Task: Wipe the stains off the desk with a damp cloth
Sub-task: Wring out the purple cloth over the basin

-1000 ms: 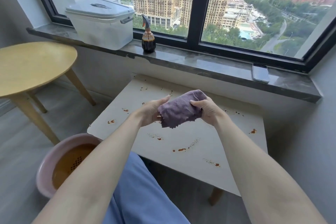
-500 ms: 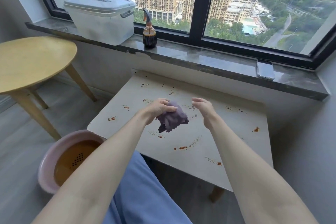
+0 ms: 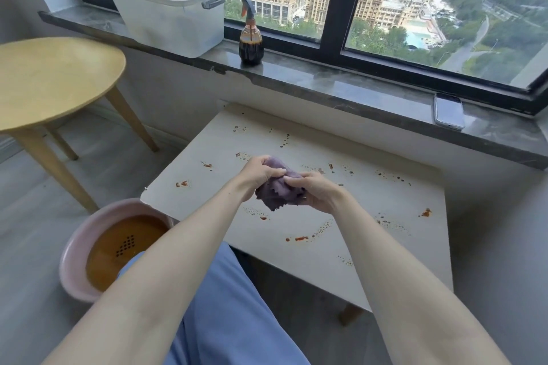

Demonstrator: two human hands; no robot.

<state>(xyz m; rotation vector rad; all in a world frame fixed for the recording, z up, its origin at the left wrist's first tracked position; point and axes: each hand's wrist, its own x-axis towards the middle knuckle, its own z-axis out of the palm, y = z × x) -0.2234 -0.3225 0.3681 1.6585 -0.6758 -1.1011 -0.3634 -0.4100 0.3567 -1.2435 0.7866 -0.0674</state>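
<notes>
A bunched purple cloth [image 3: 274, 197] hangs just above the middle of the pale desk [image 3: 394, 249]. My left hand [image 3: 259, 173] grips its upper left part and my right hand [image 3: 312, 191] grips its right side, fingers curled into the fabric. Red-brown stains dot the desk: a smear [image 3: 301, 238] near the front, a blot [image 3: 426, 212] at the right, another [image 3: 181, 183] at the left edge, and specks toward the back.
A pink basin [image 3: 74, 261] of brownish water sits on the floor at the desk's left front corner. A round wooden table [image 3: 53, 80] stands at left. On the window sill [image 3: 370, 89] are a lidded bin [image 3: 169, 6], a spray bottle [image 3: 251, 38] and a phone [image 3: 448, 110].
A second ago both hands held the cloth spread higher. Half a second ago the right hand had let go. Now the right hand grips the bunched cloth again, lower over the desk.
</notes>
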